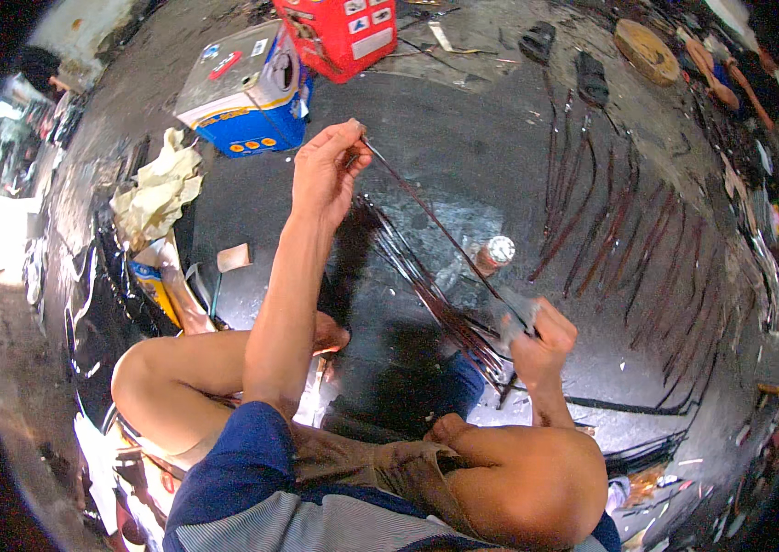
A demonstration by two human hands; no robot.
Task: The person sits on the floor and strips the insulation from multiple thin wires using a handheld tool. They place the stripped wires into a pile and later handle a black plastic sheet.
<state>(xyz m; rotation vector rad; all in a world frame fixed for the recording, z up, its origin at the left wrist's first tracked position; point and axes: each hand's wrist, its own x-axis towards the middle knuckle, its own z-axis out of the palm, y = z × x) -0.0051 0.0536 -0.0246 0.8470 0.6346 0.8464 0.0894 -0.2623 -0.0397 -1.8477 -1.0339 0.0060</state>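
Observation:
My left hand (pixel 328 175) is raised, its thumb and fingers pinching the upper end of a long thin dark strip (pixel 431 213). The strip slants taut down to my right hand (pixel 541 342), closed around a blurred greyish piece (pixel 520 309) where the strip's lower end meets it. Whether that piece is cloth, plastic or a tool I cannot tell. Under the strip lies a bundle of glossy dark strips (pixel 435 299) on a black floor sheet (pixel 389 354). Beside the strip stands a small jar (pixel 495 253) with a whitish top.
Many reddish-brown strips (pixel 610 225) lie spread at the right. A blue and white tin (pixel 256 92) and a red tin (pixel 339 37) stand at the back. Black sandals (pixel 592 81), a round wooden block (pixel 647 52) and crumpled paper (pixel 160 189) lie around. Another person's arms (pixel 707 69) show far right.

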